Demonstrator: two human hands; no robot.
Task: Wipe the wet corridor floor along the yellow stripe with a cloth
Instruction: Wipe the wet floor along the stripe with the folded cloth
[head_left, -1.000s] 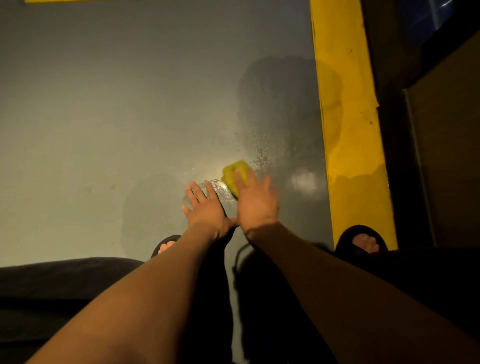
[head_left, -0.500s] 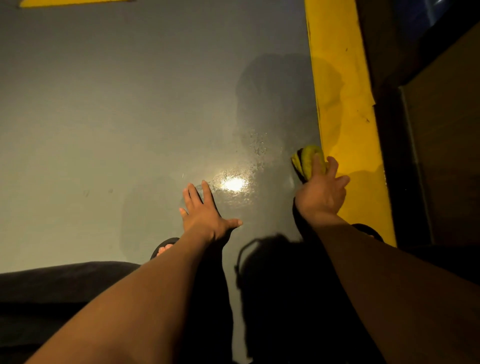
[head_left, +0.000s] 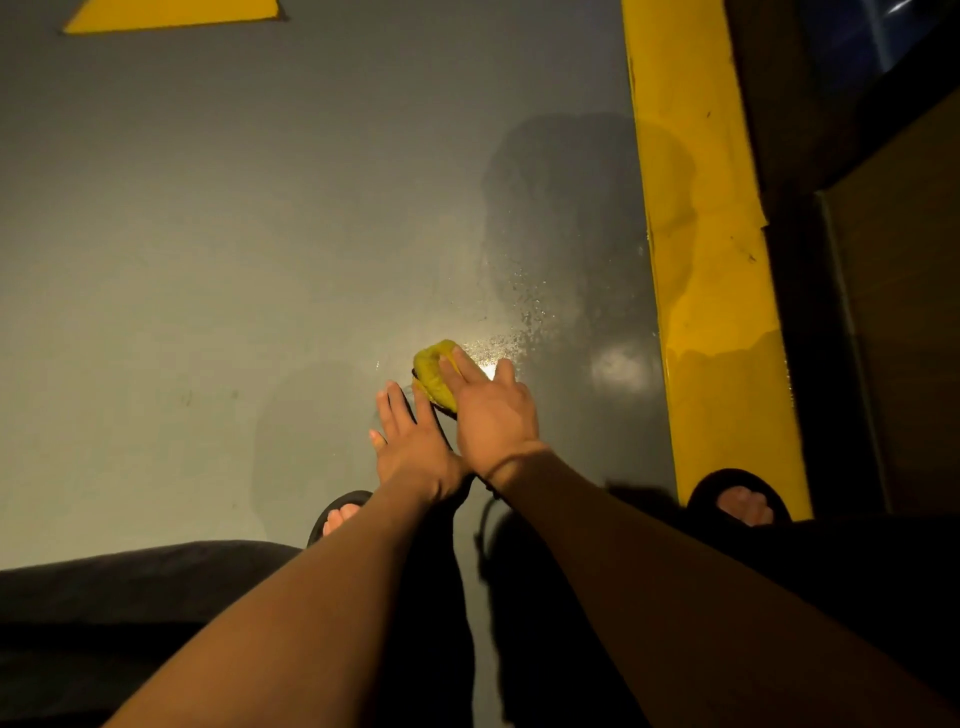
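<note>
Head view
Cloth (head_left: 434, 376): bunched yellow-green wad on the grey floor (head_left: 208, 260), well left of the yellow stripe (head_left: 696, 234), beside the wet glare.
Right hand (head_left: 491, 415): fingers straight, pressing flat on the cloth's right half; the wad pokes out past the fingertips, away from the stripe.
Left hand (head_left: 410, 441): fingers spread flat on the floor, just beside the cloth, farther from the stripe.
Sandalled foot (head_left: 740, 501): at the stripe's near end.

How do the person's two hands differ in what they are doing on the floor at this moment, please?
The right hand presses the yellow cloth to the wet grey floor; the left hand lies on bare floor, holding nothing. The right hand reaches farther forward, nearer the yellow stripe; the left sits behind it. Both have straight fingers and lie palm down, side by side.
</note>
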